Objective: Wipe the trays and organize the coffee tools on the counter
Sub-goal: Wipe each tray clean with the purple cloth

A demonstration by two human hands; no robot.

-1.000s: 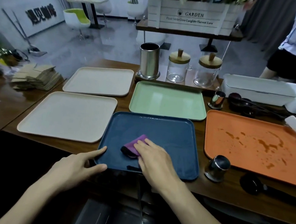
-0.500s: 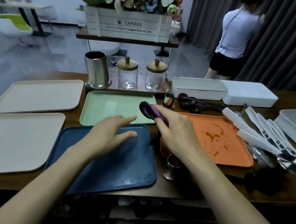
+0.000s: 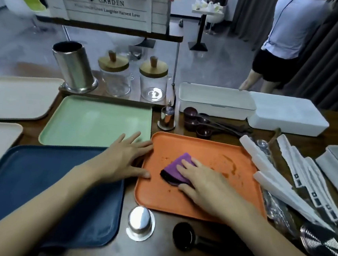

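Note:
An orange tray (image 3: 213, 150) with brown coffee stains lies on the wooden counter. My right hand (image 3: 204, 182) presses a folded purple cloth (image 3: 175, 168) flat onto the tray's left half. My left hand (image 3: 124, 156) lies with fingers spread against the orange tray's left rim, thumb at its edge. A blue tray (image 3: 34, 187) lies to the left under my left forearm. Beyond it is a green tray (image 3: 94, 120), and two beige trays (image 3: 12, 96) sit at the far left. Dark measuring scoops (image 3: 201, 123) lie behind the orange tray.
Two steel cups (image 3: 140, 221) (image 3: 166, 118), a black tamper (image 3: 186, 236), wrapped white sticks (image 3: 295, 175), two white boxes (image 3: 216, 100), glass jars (image 3: 115, 75) and a steel canister (image 3: 72, 67) surround the trays. A person (image 3: 285, 42) stands beyond the counter at the back right.
My right hand carried the purple cloth from the blue tray across to the orange tray and set it down there. My left hand moved from the blue tray to the orange tray's left rim.

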